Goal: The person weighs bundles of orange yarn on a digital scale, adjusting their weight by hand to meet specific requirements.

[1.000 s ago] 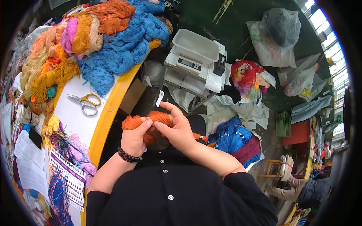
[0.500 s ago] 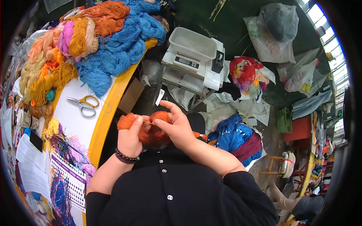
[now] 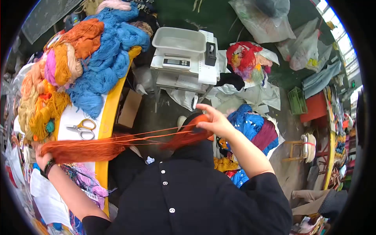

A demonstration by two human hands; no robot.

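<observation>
Head view: my two hands are held wide apart.
Left hand [image 3: 38, 156]: closed around one end of the orange yarn [image 3: 88, 149], over the table [image 3: 105, 117].
Right hand [image 3: 214, 122]: pinching the other end, forefinger sticking out.
Yarn: stretched between my hands, across my chest.
Nearby: scissors [image 3: 81, 129] just beyond the yarn, scale [image 3: 182, 51] farther off.

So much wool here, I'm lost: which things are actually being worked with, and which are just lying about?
In use: orange yarn, stretched between left hand and right hand.
Lying about: scissors, scale, blue yarn pile, plastic bags.
</observation>
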